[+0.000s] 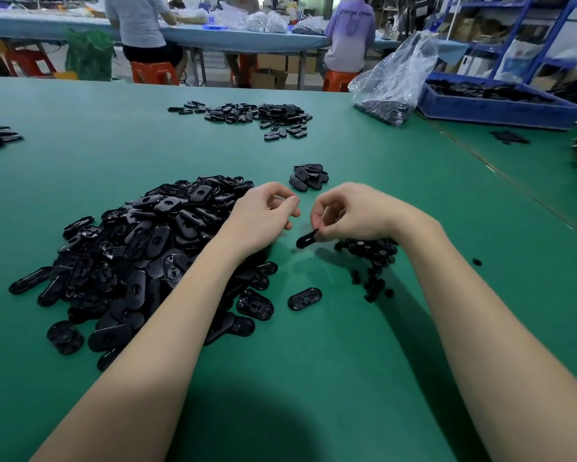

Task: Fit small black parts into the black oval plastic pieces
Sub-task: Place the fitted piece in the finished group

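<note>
Evidently early on: the right hand (pixel 347 215) pinches one oval piece (pixel 307 239); the left hand (pixel 263 211) curls empty; a big unfitted heap (pixel 140 255) remains; the small finished pile (pixel 308 176) sits beyond.

Glossy black plastic on the heaped oval pieces (pixel 140 258), matt green covering across the table (pixel 313 378), crinkled clear plastic bag (pixel 393 78), blue plastic crate (pixel 494 110)

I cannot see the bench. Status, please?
Right hand pinches one oval piece above the table. Left hand curled, holds nothing visible. Big pile at left. Nothing in the way.
</note>
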A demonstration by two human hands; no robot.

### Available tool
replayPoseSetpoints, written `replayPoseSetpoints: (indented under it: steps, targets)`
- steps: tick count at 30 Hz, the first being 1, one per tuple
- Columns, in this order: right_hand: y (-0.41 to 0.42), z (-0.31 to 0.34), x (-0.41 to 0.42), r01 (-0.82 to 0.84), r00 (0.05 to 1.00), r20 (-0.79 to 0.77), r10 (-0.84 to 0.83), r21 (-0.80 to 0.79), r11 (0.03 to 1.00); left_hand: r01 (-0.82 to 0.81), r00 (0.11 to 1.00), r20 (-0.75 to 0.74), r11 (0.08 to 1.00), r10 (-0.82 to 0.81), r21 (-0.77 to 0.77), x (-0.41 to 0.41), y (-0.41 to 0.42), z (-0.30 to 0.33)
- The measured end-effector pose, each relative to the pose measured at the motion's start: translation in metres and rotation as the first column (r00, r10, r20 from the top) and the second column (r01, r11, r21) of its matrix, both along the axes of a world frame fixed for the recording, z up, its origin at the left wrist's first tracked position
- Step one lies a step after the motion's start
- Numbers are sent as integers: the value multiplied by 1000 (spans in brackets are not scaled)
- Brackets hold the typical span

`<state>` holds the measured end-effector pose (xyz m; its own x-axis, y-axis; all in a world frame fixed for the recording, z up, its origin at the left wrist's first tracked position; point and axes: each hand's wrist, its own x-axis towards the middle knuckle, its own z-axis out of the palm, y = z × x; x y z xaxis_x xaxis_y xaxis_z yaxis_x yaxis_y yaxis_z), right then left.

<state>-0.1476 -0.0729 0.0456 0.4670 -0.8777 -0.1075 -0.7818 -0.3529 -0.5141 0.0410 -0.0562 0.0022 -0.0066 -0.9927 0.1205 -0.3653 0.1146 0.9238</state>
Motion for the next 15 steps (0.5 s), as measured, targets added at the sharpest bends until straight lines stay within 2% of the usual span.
replayPoseSetpoints:
  steps: [4, 7, 9, 15]
  targets:
    - [-4, 6, -17, 89, 986, 147, -73, -102, 991, 162, 984, -93, 975, -149, 150, -8, 6, 2]
    - [-4, 9, -20, 104, 981, 177, -80, -130, 986, 217, 968, -169, 961, -188, 174, -10, 9, 5]
    - [-4, 11, -21, 107, 987, 129, -94, -97, 989, 178, 974, -171, 972, -151, 152, -10, 9, 6]
    - [-7, 6, -25, 113, 977, -183, -107, 23, 993, 74, 987, -150, 992, -58, 103, -9, 8, 4]
